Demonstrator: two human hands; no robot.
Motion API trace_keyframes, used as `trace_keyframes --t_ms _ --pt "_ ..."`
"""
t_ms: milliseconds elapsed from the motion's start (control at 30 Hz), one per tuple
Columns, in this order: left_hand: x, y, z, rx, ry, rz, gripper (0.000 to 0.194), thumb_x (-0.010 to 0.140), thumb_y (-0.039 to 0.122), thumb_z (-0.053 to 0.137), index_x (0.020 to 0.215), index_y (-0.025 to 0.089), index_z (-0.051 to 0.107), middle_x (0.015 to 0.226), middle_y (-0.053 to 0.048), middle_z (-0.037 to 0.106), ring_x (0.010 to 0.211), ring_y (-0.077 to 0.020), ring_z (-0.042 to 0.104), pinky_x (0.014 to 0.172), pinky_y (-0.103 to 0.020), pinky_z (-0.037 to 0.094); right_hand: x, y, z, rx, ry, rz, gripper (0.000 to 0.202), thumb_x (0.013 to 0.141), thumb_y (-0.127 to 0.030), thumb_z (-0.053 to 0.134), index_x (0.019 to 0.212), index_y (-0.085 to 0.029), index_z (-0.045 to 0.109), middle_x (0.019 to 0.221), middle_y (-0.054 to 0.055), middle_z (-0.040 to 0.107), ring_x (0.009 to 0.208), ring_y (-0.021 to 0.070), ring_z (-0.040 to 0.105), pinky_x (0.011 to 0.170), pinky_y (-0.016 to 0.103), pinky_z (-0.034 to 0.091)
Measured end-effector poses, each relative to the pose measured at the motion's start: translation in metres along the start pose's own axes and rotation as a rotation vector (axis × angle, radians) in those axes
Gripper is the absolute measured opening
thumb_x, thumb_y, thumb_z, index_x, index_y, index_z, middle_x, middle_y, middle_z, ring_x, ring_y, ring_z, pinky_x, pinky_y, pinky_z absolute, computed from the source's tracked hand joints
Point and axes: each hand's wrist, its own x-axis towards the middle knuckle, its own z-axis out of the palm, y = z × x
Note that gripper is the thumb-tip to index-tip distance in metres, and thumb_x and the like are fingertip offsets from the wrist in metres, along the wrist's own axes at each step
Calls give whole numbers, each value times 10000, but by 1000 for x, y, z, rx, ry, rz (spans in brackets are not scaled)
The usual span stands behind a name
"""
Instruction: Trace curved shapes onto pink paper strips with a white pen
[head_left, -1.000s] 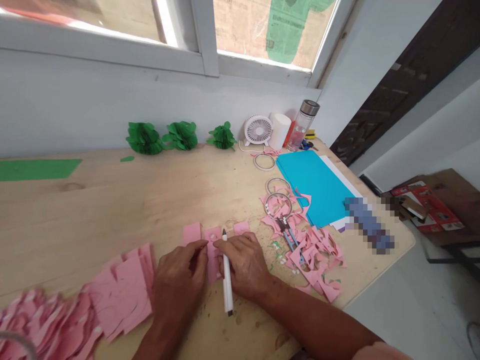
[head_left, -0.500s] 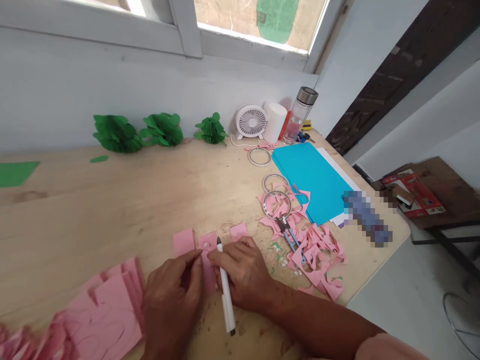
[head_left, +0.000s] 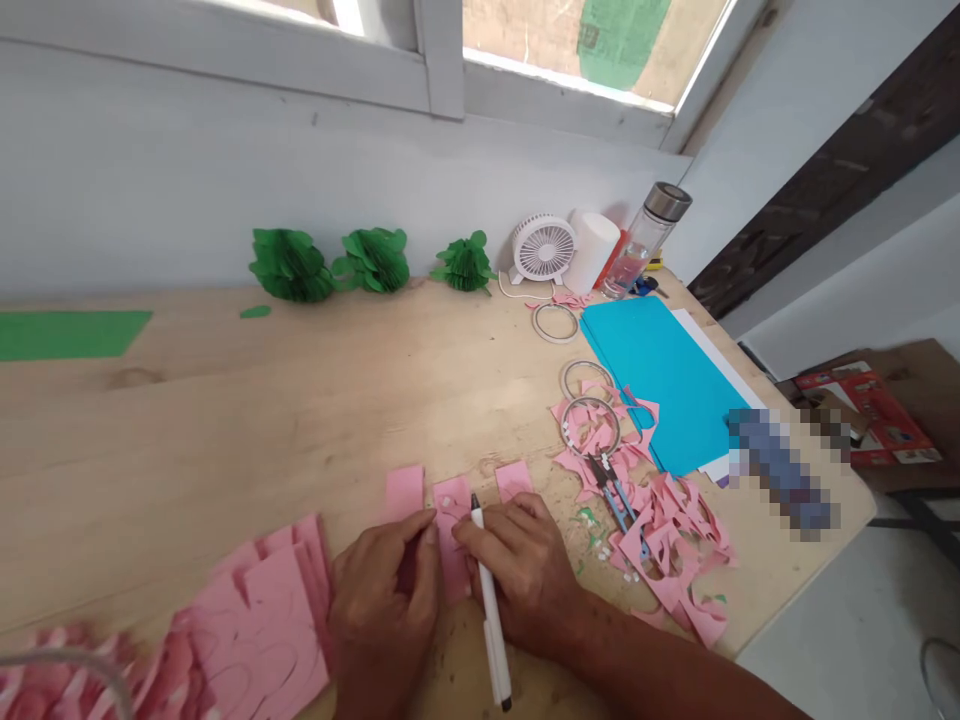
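Note:
My left hand (head_left: pixel 390 600) is closed, thumb and forefinger pinched together at the left edge of a pink paper strip (head_left: pixel 452 570); what lies between the fingertips is too small to make out. My right hand (head_left: pixel 521 565) holds a white marker pen (head_left: pixel 491 625) slanting across its fingers, dark tip upward, while its forefinger touches the strip. Small pale bits show near the strip's top. Two more pink paper pieces lie beyond the hands, one to the left (head_left: pixel 405 492) and one to the right (head_left: pixel 514 480).
Left of my hands is a stack of pink paper (head_left: pixel 262 620) with drawn curves. Scissors (head_left: pixel 619 500), tape rolls (head_left: pixel 555 322) and pink scraps (head_left: pixel 686 560) lie right, beside blue sheets (head_left: pixel 667 380). Green paper shapes (head_left: pixel 292 265), a fan (head_left: pixel 544 248) and a bottle (head_left: pixel 645 240) line the wall.
The view has turned left, so everything appears shifted to the right. Both hands keep nearly the same pose at the pink strip, and the pen stays in my right hand.

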Motion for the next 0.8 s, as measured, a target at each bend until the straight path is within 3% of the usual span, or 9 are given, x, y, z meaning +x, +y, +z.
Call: trace_keyframes --t_ms 100,300,500,800 --pt "0 0 1 -9 50 -20 124 872 205 534 964 205 617 847 -21 633 801 -168 601 772 -305 486 1 0 0 -10 -1 4 242 886 -187 439 1075 -176 591 827 65 654 776 193 555 717 356 343" --pt "0 1 4 31 37 -36 164 883 230 511 997 210 627 874 -34 639 821 -182 601 792 -328 484 -3 4 -3 10 23 5 266 887 -169 423 1087 -168 598 858 75 663 790 197 564 735 356 347" --pt "2 2 5 149 -1 -64 220 897 260 461 1014 199 637 861 -47 663 823 -206 606 804 -356 479 -7 8 -8 49 74 -23 319 878 -134 416 1139 -167 596 914 92 679 876 211 595 788 361 364" --pt "4 7 5 221 -105 -70 269 855 166 441 1040 202 633 868 -58 688 895 -235 616 823 -370 457 -11 15 -2 -2 102 56 283 861 -152 489 1106 -186 627 960 78 695 948 210 601 850 348 377"
